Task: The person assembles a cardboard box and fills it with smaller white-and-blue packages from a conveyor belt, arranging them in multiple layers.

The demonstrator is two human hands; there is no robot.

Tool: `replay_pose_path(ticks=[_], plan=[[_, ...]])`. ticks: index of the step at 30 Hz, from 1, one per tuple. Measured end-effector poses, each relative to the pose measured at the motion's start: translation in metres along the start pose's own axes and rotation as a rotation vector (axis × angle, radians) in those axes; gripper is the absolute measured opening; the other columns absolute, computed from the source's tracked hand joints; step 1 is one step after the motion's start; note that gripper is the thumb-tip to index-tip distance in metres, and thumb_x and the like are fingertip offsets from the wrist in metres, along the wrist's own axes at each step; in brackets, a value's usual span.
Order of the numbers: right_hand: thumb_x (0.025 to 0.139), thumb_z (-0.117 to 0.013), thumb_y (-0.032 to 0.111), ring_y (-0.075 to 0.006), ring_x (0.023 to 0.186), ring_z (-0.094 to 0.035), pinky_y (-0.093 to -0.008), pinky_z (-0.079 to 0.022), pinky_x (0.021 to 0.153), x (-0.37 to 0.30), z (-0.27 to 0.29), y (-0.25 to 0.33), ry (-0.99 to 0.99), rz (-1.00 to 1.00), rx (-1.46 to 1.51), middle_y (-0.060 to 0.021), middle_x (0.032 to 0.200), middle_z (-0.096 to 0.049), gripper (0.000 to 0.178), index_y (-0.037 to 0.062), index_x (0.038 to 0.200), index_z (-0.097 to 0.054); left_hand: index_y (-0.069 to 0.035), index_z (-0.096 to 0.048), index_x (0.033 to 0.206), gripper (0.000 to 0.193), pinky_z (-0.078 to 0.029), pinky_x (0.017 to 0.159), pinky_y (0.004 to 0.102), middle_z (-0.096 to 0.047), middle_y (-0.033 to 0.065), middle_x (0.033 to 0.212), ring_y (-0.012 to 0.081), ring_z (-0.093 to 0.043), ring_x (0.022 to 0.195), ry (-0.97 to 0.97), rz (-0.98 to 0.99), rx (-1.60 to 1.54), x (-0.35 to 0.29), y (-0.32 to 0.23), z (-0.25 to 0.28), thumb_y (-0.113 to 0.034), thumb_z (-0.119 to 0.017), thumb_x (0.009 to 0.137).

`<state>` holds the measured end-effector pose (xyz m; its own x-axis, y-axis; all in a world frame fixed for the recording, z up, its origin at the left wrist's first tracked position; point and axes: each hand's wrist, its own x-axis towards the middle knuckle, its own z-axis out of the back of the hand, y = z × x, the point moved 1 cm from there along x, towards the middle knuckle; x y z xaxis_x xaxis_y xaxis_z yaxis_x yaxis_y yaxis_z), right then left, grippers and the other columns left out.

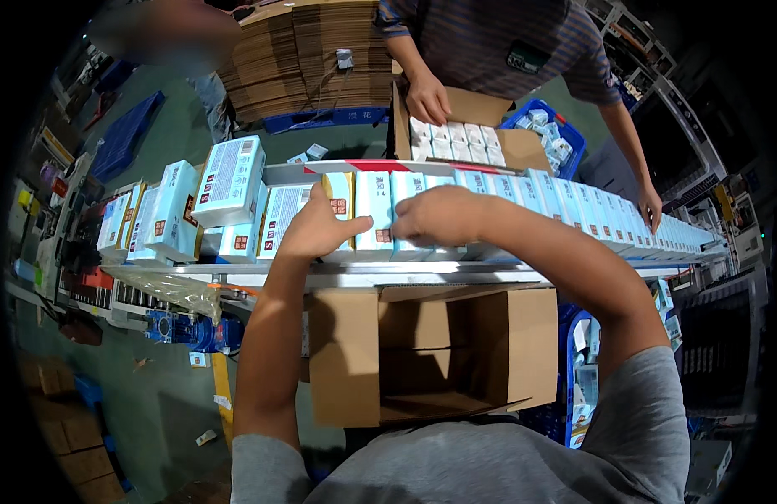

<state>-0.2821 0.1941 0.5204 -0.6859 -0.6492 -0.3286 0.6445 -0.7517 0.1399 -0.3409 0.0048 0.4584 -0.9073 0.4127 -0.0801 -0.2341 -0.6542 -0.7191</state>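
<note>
A long row of light blue tissue packs [373, 189] stands on the conveyor [338, 270] in front of me. My left hand [317, 225] is at the row's left part, beside a gold-edged tissue pack [346, 186]. Its thumb is stretched to the right across the pack fronts, apart from the other fingers. To the right, my right hand [445, 216] bends its fingers round the front of a tissue pack [405, 186]; its fingertips are partly hidden. Below both hands sits an open cardboard box [345, 357], its flaps spread and no packs visible inside.
Stacked tissue packs [230, 176] lie at the conveyor's left. Across it, a co-worker's hand [428, 97] is over a carton [523, 144] holding white-topped packs; the other hand touches the row. Blue baskets [573, 139] hold loose packs. Flattened cardboard [308, 59] is piled behind.
</note>
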Motion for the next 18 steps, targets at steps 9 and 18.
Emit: replay_pose_path(ticks=[9, 18], plan=[[0.082, -0.05, 0.018, -0.0289, 0.075, -0.055, -0.0378, -0.045, 0.067, -0.054, 0.04, 0.021, -0.601, 0.319, -0.02, -0.0104, 0.08, -0.055, 0.016, 0.0064, 0.09, -0.058, 0.004, -0.036, 0.118, 0.07, -0.045, 0.08, 0.0329, -0.054, 0.0178, 0.107, 0.0258, -0.055, 0.097, 0.061, -0.123, -0.219, 0.008, 0.03, 0.0, -0.021, -0.072, 0.063], [0.084, -0.052, 0.014, -0.0083, 0.062, -0.047, -0.0218, -0.04, 0.054, -0.327, 0.049, -0.092, -1.236, -0.66, 0.576, -0.0002, 0.073, -0.048, 0.009, 0.0056, 0.083, -0.053, 0.01, -0.037, 0.111, 0.068, -0.044, 0.08, 0.032, -0.055, 0.0176, 0.102, 0.0225, -0.054, 0.093, 0.135, -0.054, -0.198, 0.018, 0.004, -0.023, -0.025, -0.073, 0.066]])
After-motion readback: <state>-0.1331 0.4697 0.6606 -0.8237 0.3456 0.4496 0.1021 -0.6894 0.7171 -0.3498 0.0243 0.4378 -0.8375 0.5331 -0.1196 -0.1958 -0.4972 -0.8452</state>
